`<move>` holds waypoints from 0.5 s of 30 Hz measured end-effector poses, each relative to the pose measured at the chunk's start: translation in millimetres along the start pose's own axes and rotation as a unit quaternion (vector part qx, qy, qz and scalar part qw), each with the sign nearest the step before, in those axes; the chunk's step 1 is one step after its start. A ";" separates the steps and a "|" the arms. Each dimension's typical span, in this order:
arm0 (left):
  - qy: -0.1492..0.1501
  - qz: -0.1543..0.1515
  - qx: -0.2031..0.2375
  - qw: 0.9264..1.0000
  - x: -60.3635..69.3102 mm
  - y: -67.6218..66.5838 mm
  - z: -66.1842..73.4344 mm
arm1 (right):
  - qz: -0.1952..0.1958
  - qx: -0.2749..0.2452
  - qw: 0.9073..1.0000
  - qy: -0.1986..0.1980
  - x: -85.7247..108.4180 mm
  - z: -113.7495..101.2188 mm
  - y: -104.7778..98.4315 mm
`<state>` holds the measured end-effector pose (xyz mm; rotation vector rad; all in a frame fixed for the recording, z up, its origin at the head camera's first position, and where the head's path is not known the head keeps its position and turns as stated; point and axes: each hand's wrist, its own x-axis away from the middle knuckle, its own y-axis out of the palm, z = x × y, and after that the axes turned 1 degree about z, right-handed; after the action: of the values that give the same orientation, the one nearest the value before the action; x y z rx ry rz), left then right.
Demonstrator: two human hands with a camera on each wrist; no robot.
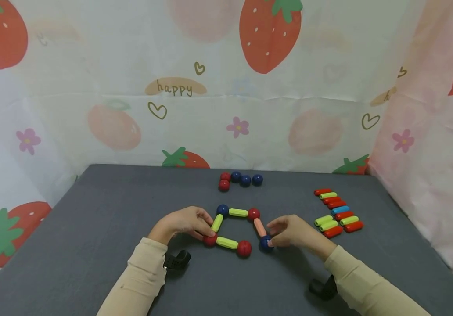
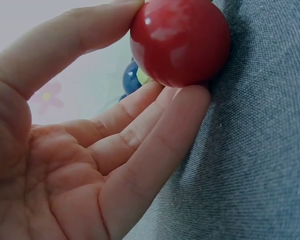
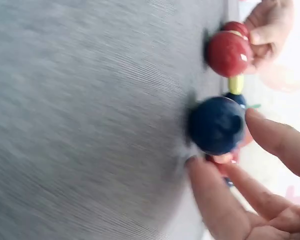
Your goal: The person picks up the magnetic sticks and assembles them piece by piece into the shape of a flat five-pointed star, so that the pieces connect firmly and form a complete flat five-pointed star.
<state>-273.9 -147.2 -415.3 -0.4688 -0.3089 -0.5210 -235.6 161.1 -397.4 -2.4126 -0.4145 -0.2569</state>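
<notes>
On the dark table, rods and balls form an open-sided frame. My left hand (image 1: pixel 188 221) pinches a red ball (image 2: pixel 182 42) at its left corner between thumb and fingers. From that ball one yellow-green rod (image 1: pixel 217 223) runs up to a blue ball (image 1: pixel 222 210), and another (image 1: pixel 227 242) leads to a red ball (image 1: pixel 244 249) in front. Along the back, a yellow-green rod (image 1: pixel 238 213) meets a red ball (image 1: pixel 253 214); an orange-pink rod (image 1: pixel 260 228) continues to a blue ball (image 3: pixel 216 125). My right hand (image 1: pixel 289 231) has its thumb at this blue ball, its other fingers spread apart from it.
Loose red balls (image 1: pixel 224 185) and blue balls (image 1: pixel 245 180) lie near the table's back edge. To the right is a group of red, yellow-green and blue rods (image 1: pixel 340 210). Patterned cloth (image 1: pixel 274 127) hangs behind the table (image 1: pixel 104 206).
</notes>
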 end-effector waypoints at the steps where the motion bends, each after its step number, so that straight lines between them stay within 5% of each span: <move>1: -0.001 0.001 0.000 1.000 0.1 0.1 0.0 | -0.013 -0.012 1.000 0.007 -0.7 1.6 0.8; 15: -0.005 0.007 0.002 1.000 -0.3 -1.3 -0.4 | 0.004 -0.064 0.997 0.042 -3.9 1.5 16.2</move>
<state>-274.8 -148.3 -415.3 -0.4689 -0.3167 -0.5047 -233.4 149.4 -409.2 -2.5167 -0.3588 -0.3913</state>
